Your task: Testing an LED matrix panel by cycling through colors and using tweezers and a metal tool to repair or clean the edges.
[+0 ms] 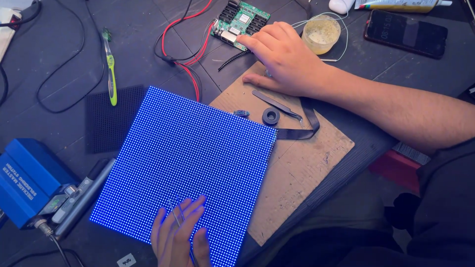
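Note:
A square LED panel [188, 163] glows blue in the middle of the dark table, tilted like a diamond. My left hand [179, 237] rests on its near corner and holds thin metal tweezers [176, 213] against the lit surface. My right hand [282, 59] reaches across to the far side, fingers spread, fingertips touching a green circuit board [241, 22] with red wires [185, 54] running from it. The heel of that hand lies on a sheet of cardboard [302, 168].
On the cardboard lie black tweezers [277, 105], a small black ring [270, 116] and a black strap [309, 126]. A blue box-shaped device [27, 180] stands at left. A green toothbrush [110, 66], a paste jar [321, 33], a phone [405, 33] and a second dark panel [109, 121] surround them.

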